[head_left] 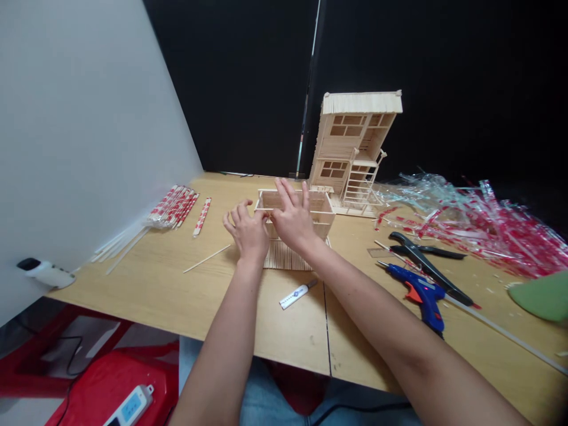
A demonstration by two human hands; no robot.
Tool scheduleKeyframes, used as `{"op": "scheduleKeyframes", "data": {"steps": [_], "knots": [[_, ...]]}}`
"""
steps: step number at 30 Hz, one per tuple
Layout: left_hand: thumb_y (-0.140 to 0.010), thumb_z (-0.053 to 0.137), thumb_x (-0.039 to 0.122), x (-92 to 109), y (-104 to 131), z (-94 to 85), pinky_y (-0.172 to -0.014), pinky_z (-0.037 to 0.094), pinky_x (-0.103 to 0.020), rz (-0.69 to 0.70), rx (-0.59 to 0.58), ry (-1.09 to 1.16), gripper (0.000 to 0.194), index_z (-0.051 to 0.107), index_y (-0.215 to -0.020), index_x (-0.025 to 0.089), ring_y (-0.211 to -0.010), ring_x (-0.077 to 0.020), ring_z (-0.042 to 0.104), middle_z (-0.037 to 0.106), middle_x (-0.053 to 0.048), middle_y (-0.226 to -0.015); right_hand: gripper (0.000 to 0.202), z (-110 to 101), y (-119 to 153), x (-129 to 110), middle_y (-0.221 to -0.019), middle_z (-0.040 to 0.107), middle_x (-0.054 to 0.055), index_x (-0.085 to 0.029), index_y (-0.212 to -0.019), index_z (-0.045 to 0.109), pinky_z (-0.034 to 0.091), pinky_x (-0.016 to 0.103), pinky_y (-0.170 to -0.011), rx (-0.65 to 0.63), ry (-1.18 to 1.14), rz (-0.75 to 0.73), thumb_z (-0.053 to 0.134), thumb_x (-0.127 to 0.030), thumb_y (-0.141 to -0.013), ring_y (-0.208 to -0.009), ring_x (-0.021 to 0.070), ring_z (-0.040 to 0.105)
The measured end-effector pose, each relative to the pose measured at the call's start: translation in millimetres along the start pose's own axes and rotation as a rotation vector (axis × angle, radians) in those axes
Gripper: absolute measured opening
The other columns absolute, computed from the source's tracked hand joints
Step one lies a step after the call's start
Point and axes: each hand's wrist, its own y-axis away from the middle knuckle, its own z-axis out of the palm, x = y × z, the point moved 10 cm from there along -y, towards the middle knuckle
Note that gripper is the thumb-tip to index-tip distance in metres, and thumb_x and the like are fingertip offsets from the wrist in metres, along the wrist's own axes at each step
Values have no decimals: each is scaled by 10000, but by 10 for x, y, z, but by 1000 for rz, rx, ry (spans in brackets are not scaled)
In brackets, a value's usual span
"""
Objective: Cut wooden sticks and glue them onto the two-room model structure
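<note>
A small unfinished model house [326,228] of thin wooden sticks, open at the top, stands on a slatted stick base [284,260]. At its front left corner, my left hand [249,232] pinches the edge with thumb and forefinger, its other fingers curled outside. My right hand [293,218] meets it there, thumb and forefinger closed at the same corner, the other fingers raised over the frame. Both hands partly cover the front wall. A loose wooden stick [206,258] lies left of the base, and a white craft knife [298,294] in front of it.
A two-storey stick house [346,142] stands behind. To the right are a blue glue gun [419,290], a black-handled cutting tool [432,269], a pile of clear and red wrappers [488,222] and a green object [541,296]. Wrapped chopsticks [173,207] lie left.
</note>
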Motion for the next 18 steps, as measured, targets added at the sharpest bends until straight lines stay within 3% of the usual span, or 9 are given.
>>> {"op": "scheduleKeyframes", "data": {"steps": [6, 11, 14, 18], "knots": [[-898, 608, 272, -38, 1, -124, -1156, 163, -522, -10, 18, 64, 139, 746, -901, 290, -1270, -284, 464, 597, -65, -1308, 233, 46, -25, -16, -1621, 297, 63, -199, -812, 739, -127, 555, -1214, -25, 0, -17, 551, -231, -947, -1530, 269, 107], [-905, 596, 274, -407, 49, -300, -1106, 235, -491, -184, 83, 119, 151, 741, -948, 277, -1206, -272, 527, 650, -72, -1200, 220, 55, -16, 10, -1626, 286, 57, -186, -773, 729, -157, 547, -1210, -17, -47, 6, 566, -157, -918, -1536, 268, 46], [-898, 599, 266, -582, 71, -133, -1066, 262, -503, -264, -21, 163, 173, 751, -983, 265, -1131, -275, 578, 691, -83, -1142, 215, 59, -15, 16, -1626, 284, 71, -178, -774, 726, -172, 535, -1208, -21, -59, 19, 568, -148, -917, -1536, 268, 44], [-908, 589, 263, -598, 70, 80, -1058, 265, -486, -271, -102, 209, 185, 768, -954, 267, -1100, -257, 603, 714, -76, -1131, 225, 30, -12, -2, -1617, 309, 60, -197, -765, 705, -136, 553, -1214, -9, -23, 31, 553, -141, -921, -1531, 269, 102]]}}
